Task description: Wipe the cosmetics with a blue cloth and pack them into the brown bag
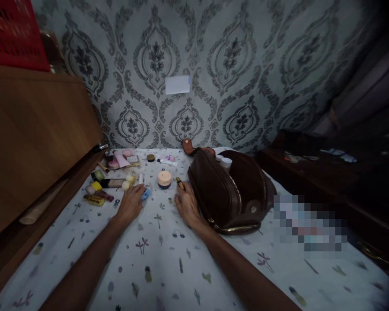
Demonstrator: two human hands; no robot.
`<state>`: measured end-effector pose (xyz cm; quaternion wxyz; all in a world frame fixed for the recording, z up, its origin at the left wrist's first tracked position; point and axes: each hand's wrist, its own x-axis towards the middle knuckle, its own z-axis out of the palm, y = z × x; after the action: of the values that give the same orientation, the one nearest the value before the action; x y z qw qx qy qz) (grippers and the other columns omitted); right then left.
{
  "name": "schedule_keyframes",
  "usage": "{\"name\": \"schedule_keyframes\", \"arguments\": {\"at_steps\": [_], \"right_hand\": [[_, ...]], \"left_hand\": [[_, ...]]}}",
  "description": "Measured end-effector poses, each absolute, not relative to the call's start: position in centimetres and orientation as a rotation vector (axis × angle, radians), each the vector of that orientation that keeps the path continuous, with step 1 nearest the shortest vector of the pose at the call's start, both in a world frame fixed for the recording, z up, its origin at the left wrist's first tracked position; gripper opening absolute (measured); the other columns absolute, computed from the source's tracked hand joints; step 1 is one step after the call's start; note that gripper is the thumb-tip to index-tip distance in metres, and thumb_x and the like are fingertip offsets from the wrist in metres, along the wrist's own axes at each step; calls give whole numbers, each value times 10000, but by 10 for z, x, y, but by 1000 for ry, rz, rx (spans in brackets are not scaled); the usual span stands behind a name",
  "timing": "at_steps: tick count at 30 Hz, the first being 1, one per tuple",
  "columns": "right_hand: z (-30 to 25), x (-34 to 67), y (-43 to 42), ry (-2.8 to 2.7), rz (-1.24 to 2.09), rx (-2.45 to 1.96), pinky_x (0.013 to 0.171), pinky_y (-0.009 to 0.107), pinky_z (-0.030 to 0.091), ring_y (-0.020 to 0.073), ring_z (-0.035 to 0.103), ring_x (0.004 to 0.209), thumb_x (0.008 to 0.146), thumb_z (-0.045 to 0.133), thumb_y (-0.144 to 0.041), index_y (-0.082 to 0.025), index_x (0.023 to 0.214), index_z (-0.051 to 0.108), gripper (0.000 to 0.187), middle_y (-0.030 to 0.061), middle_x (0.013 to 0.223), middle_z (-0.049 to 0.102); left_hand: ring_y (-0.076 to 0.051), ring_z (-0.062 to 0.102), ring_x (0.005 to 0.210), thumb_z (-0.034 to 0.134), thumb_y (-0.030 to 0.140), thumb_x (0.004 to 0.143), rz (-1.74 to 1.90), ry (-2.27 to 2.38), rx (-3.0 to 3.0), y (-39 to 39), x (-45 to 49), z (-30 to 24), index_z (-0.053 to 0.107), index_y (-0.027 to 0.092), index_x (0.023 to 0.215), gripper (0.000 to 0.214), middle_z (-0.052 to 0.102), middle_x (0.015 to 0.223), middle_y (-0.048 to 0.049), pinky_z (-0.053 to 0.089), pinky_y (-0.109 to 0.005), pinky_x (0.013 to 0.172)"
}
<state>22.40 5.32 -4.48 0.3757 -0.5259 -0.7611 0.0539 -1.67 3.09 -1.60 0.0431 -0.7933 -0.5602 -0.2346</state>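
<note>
My left hand point(132, 202) rests low over the cloth, its fingers curled against a small blue item point(145, 194) whose kind I cannot make out. A small white tube point(140, 178) stands just beyond those fingers. In my right hand point(186, 205) is a slim black-and-gold cosmetic tube point(180, 183), its end sticking out past the fingers. Between the hands, slightly farther off, sits a round cream jar point(164, 179) with a peach lid and dark base. Right of my right hand, a brown toiletry bag point(214, 185) lies unzipped, with white-capped containers point(226, 163) inside.
Several cosmetics crowd the left side, among them a pink tube point(120, 158), a foundation bottle point(113, 183) and a gold tube point(94, 200). A small dark-lidded jar point(151, 158) and a white tube point(167, 162) lie near the wall. A wooden cabinet point(35, 142) borders the left.
</note>
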Motion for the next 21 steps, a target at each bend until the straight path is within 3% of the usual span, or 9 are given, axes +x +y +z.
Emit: {"name": "schedule_keyframes", "arguments": {"at_steps": [6, 9, 13, 17, 21], "right_hand": [[-43, 227, 52, -1958, 175, -1347, 1102, 464, 418, 302, 453, 1306, 861, 519, -192, -148, 1170, 650, 338, 175, 1385, 487], [-39, 226, 50, -1968, 182, -1345, 1092, 499, 414, 328, 444, 1306, 860, 523, -190, -125, 1096, 680, 291, 204, 1386, 477], [-33, 227, 46, -1947, 151, -1258, 1076, 532, 411, 314, 425, 1311, 868, 493, -153, -161, 1048, 691, 268, 172, 1390, 482], [-24, 226, 39, -1961, 133, -1116, 1022, 507, 455, 302, 472, 1245, 878, 482, -139, -170, 992, 695, 243, 168, 1307, 553], [-18, 222, 34, -1993, 124, -1037, 1001, 506, 468, 293, 521, 1169, 891, 475, -141, -191, 992, 693, 246, 141, 1225, 612]], "left_hand": [[-275, 574, 1213, 487, -21, 711, -800, -1618, -2510, 31, -19, -17, 654, 193, 1136, 504, 652, 1278, -106, 431, -507, 1087], [-292, 587, 1197, 488, 17, 744, -828, -1589, -2537, 30, -20, -18, 647, 165, 1185, 492, 657, 1269, -135, 448, -518, 1065], [-273, 606, 1154, 484, 39, 762, -830, -1517, -2609, 25, -15, -10, 668, 171, 1160, 458, 692, 1194, -120, 482, -468, 1023], [-261, 599, 1108, 478, 48, 772, -832, -1464, -2692, 18, -7, -1, 677, 200, 1146, 450, 708, 1120, -100, 509, -433, 967], [-254, 604, 1113, 469, 73, 788, -903, -1451, -2757, 13, -1, 1, 649, 184, 1190, 454, 690, 1189, -108, 513, -416, 961]]}}
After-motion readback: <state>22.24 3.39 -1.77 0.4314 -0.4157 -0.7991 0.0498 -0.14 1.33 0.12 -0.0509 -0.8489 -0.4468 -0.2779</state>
